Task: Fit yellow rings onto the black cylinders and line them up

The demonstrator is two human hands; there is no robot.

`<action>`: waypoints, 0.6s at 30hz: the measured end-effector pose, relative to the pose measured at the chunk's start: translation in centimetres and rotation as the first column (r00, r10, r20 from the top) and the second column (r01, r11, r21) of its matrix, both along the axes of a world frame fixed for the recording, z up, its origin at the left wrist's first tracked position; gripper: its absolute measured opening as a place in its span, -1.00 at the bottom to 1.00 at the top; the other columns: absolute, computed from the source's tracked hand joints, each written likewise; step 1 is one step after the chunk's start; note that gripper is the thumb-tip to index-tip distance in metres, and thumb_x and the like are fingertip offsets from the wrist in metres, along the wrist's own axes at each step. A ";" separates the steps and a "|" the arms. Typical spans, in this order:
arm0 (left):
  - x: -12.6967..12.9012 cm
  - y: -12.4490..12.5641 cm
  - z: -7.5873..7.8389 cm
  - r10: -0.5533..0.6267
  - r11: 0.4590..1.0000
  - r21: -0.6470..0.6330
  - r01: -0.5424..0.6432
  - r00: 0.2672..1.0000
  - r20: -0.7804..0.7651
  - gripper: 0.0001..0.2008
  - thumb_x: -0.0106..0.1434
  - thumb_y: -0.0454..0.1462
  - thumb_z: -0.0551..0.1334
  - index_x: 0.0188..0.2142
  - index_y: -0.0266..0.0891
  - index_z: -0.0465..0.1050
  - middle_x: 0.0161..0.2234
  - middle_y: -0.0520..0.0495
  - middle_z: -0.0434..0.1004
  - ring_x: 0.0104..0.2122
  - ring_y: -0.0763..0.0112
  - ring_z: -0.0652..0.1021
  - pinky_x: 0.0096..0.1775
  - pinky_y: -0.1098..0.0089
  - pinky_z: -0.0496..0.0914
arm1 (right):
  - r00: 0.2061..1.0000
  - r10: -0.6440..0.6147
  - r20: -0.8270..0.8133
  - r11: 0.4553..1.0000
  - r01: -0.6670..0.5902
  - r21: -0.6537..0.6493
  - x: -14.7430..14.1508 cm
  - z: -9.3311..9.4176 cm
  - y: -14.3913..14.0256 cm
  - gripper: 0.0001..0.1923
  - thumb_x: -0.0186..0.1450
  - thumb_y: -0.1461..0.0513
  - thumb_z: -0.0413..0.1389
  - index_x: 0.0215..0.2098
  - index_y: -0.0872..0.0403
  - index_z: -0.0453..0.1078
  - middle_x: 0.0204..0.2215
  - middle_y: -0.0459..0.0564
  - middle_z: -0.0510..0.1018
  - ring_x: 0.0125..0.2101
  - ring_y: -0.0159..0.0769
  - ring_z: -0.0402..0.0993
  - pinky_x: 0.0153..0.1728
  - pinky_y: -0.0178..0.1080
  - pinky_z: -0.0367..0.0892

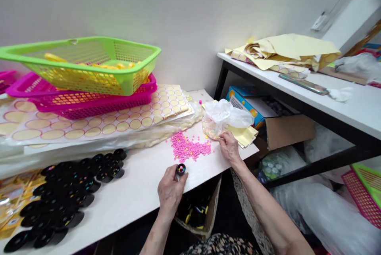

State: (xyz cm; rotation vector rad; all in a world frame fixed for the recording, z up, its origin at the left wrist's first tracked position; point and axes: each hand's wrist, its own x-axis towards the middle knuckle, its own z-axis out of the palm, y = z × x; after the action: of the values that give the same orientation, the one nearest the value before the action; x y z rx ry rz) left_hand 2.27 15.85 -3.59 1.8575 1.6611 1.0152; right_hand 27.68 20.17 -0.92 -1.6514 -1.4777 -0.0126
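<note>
Near the front edge of the white table (133, 199), just short of a pile of pink beads (190, 150), the left hand (172, 186) grips a small black cup (181, 169) between thumb and fingers. The right hand (229, 147) is at the lower edge of a bag (212, 126), fingers curled in; whether they pinch the plastic I cannot tell.

Clear below and crumpled white above, the bag shows pale, mixed-coloured bits through its side. Yellow paper (244, 136) lies just beside it. At the left, a green basket (125, 82) holds yellow pieces (55, 57) and sits tilted on a magenta basket (127, 103), where some yellow shows too. Both rest on sheets (143, 122) printed with rows of cream circles ringed in red. In front of these, many black cups (77, 197) stand close together in rows, with coloured specks visible in several. Below the table, a carton (213, 209) contains dark things with yellow parts, too shadowed to name. Under the side table (351, 104) on the right, a blue box (238, 98) stands beside an open brown box (290, 130); the dark contents there are unclear.

The held cup is round, dark-walled and upright, its mouth facing up and showing pink, yellow and other bright bits inside. The beads are small and mostly pink, with a few yellow ones among them, spread loosely at the rim of the pile.
</note>
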 end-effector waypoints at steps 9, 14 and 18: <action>-0.4 0.2 -0.3 0.004 1.000 -0.024 -0.005 0.999 -0.045 -0.72 0.10 -0.15 0.18 -0.19 -0.18 0.37 -0.46 0.09 0.38 -0.52 0.47 0.40 -0.40 0.44 0.33 | 0.919 -0.060 0.389 0.994 0.092 -0.064 -1.4 6.6 7.4 -0.84 0.15 0.28 0.06 -0.27 0.12 0.35 -0.09 0.16 0.35 -0.06 -0.09 0.21 -0.08 -0.10 0.15; -0.4 0.1 -0.4 -0.029 0.999 0.013 0.029 0.999 -0.018 -0.75 0.13 -0.18 0.16 -0.19 -0.19 0.36 -0.45 0.08 0.38 -0.53 0.49 0.39 -0.40 0.45 0.33 | 0.906 -0.230 0.356 0.887 0.346 -0.306 1.5 7.5 10.8 -0.23 -0.12 0.18 0.29 0.03 0.16 0.17 0.03 0.28 0.25 -0.01 0.08 0.20 -0.12 0.00 0.17; -0.3 0.1 -0.4 -0.025 0.999 0.028 0.026 0.999 -0.023 -0.75 0.14 -0.19 0.16 -0.18 -0.20 0.37 -0.44 0.06 0.40 -0.54 0.49 0.39 -0.41 0.45 0.33 | 0.989 -0.080 0.126 0.881 0.129 -0.455 5.0 5.7 10.2 -0.74 0.01 0.21 0.15 -0.31 0.14 0.38 -0.34 0.07 0.50 -0.26 -0.12 0.42 -0.27 -0.20 0.27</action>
State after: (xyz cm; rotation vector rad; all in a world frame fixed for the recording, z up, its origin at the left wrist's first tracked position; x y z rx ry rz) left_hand 1.94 15.95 -4.02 1.9108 1.6401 1.0160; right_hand 32.65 30.35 4.78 -2.1421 -1.5480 0.2139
